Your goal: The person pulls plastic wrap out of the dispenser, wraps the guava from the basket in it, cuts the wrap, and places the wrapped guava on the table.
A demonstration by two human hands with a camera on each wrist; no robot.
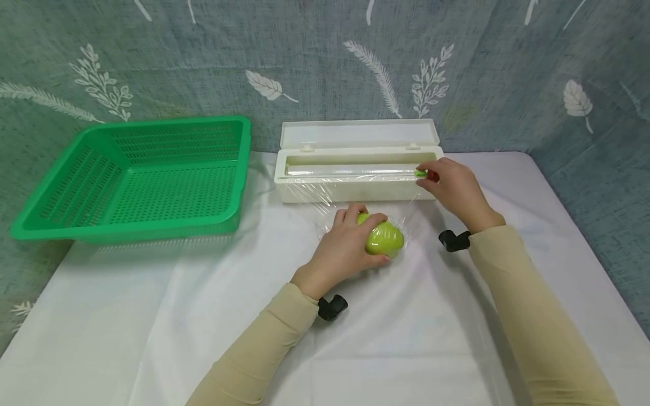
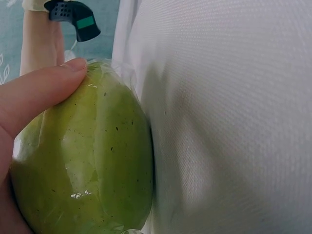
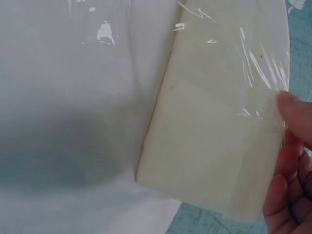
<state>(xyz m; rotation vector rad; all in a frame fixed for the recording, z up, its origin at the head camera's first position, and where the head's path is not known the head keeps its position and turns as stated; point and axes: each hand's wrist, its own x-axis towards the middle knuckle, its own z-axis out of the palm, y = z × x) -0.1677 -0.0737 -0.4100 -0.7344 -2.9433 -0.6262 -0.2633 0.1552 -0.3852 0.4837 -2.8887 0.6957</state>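
Note:
My left hand (image 1: 350, 239) grips a shiny green fruit (image 1: 386, 239) on the white cloth, fingers over its top and thumb at the near side. Clear cling film (image 1: 317, 197) covers the fruit and stretches back to a white cling film dispenser (image 1: 355, 192), whose lid stands raised. In the left wrist view the fruit (image 2: 92, 156) shows dark specks under the wrinkled film. At the dispenser's right end my right hand (image 1: 452, 183) pinches a small bright green slider (image 1: 420, 173) on the front rim. The right wrist view shows film over the dispenser's side (image 3: 209, 122), beside the curled fingers (image 3: 278, 195).
A green perforated plastic basket (image 1: 175, 192) stands at the back left of the cloth-covered table (image 1: 228, 338). Behind the table hangs a grey-blue curtain (image 1: 315, 51) with white leaf prints, close behind the dispenser's raised lid (image 1: 358, 134).

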